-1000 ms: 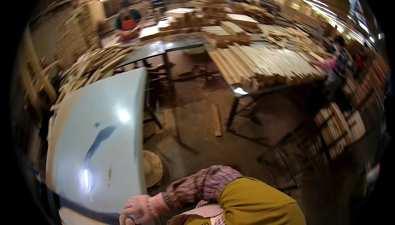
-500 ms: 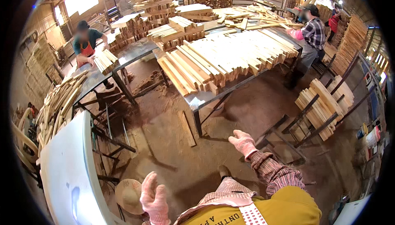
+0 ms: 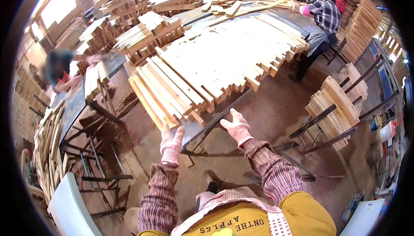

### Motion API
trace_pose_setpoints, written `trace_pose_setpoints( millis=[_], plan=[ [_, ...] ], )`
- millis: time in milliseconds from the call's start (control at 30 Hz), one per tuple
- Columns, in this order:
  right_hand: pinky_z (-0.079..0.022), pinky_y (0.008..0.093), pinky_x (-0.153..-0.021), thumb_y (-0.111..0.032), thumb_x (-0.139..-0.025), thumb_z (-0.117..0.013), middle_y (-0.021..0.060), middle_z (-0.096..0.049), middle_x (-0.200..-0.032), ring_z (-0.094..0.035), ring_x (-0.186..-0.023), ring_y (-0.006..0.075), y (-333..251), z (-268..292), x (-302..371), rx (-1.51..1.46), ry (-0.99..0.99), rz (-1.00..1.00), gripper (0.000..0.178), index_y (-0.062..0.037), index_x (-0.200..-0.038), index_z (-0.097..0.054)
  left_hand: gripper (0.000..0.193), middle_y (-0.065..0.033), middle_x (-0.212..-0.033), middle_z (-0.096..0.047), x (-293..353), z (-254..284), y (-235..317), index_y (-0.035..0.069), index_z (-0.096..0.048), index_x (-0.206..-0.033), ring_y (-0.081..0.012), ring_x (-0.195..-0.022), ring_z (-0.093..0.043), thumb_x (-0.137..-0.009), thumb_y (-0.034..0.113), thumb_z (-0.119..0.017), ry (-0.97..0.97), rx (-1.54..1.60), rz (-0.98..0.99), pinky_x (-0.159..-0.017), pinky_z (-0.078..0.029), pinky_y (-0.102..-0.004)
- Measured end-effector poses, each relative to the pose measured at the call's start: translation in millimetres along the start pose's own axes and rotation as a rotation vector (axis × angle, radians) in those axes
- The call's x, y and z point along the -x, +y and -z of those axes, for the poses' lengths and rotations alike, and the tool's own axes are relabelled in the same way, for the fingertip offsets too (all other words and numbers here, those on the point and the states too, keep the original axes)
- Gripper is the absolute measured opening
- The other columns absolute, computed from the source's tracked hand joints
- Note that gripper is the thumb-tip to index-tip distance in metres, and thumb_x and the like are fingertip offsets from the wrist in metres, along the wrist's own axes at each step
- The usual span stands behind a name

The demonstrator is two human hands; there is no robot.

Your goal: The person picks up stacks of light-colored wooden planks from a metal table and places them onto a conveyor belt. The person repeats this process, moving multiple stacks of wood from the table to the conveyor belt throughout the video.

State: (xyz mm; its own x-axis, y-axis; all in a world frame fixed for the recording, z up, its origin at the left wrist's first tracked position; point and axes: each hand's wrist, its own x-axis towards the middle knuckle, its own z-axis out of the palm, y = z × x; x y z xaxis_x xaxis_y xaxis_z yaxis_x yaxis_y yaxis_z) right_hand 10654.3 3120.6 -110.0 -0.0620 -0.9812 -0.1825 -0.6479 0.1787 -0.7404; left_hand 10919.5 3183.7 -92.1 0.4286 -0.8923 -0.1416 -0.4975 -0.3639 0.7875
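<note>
A: Two gloved hands up, both empty. Left hand (image 3: 171,143) open, fingers spread, just below the near end of the wooden slats (image 3: 172,95).
B: Right?
A: Right hand (image 3: 236,127) open too, palm toward the same stack, not touching.
B: Slats where?
A: Piled on the metal counter (image 3: 202,128), overhanging its edge. Further back, a person in a plaid shirt (image 3: 324,16) stands at the counter's far right end.

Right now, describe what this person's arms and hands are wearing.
Both hands wear pale pink knitted work gloves: left hand, right hand. Both forearms are covered by long plaid sleeves in dark red and grey, with ribbed cuffs at the wrists.
</note>
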Motion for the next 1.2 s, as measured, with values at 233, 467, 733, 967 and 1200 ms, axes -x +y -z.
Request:
trace_pose_setpoints(
  millis=[233, 467, 733, 967, 1200],
  plan=[
    [-0.040, 0.0352, -0.105, -0.050, -0.085, -0.066, 0.0208, -0.052, -0.140, -0.051, -0.126, 0.0289, -3.7, -24.3, -128.2, -0.314, 0.081, -0.308, 0.081, 0.0002, -0.143, -0.043, 0.109, -0.0272, -0.158, -0.016, -161.4, -76.0, 4.1, 0.006, -0.014, -0.155, -0.0418, -0.147, -0.014, -0.082, 0.083, -0.038, -0.088, -0.319, 0.137, -0.119, -0.011, -0.0539],
    [-0.044, 0.0379, -0.094, -0.047, -0.085, -0.066, 0.0187, -0.061, -0.127, -0.057, -0.108, 0.0240, -6.9, -37.9, -199.2, -0.722, 0.323, -0.663, 0.065, 0.0080, -0.119, -0.061, 0.097, -0.0265, -0.149, -0.036, -175.7, -88.5, 39.2, 0.001, -0.029, -0.150, -0.0383, -0.141, -0.031, -0.082, 0.061, -0.064, 0.102, -0.022, 0.221, -0.116, -0.026, -0.0463],
    [-0.041, 0.0342, -0.070, -0.035, -0.085, -0.065, 0.0075, -0.058, -0.078, -0.048, -0.075, 0.0167, -25.0, -27.5, -183.7, -0.619, 0.200, -0.550, 0.037, 0.0020, -0.081, -0.059, 0.074, -0.0183, -0.131, -0.054, -218.0, -100.8, 6.1, 0.002, -0.031, -0.149, -0.0302, -0.120, -0.054, -0.088, 0.016, -0.069, 0.197, 0.837, 0.144, -0.101, -0.045, -0.0375],
    [-0.052, 0.0469, -0.065, -0.031, -0.083, -0.067, 0.0137, -0.061, -0.090, -0.064, -0.083, 0.0347, -15.8, 16.6, -182.8, 0.497, 0.071, 0.375, 0.034, -0.0123, -0.111, -0.061, 0.052, -0.0200, -0.128, -0.054, -240.3, -112.1, -10.6, -0.004, -0.053, -0.133, -0.0303, -0.117, -0.055, -0.091, 0.024, -0.065, 0.326, 0.379, -0.125, -0.101, -0.045, -0.0389],
    [-0.051, 0.0379, -0.085, -0.015, -0.079, -0.076, 0.0145, -0.057, -0.110, -0.061, -0.094, 0.0262, -14.0, -38.5, -180.1, -0.349, 0.333, -0.104, 0.047, -0.0029, -0.122, -0.060, 0.054, -0.0168, -0.132, -0.051, -256.1, -145.0, -9.4, -0.001, -0.043, -0.140, -0.0281, -0.120, -0.052, -0.096, 0.028, -0.057, 0.350, 0.840, -0.058, -0.103, -0.043, -0.0391]
  ],
)
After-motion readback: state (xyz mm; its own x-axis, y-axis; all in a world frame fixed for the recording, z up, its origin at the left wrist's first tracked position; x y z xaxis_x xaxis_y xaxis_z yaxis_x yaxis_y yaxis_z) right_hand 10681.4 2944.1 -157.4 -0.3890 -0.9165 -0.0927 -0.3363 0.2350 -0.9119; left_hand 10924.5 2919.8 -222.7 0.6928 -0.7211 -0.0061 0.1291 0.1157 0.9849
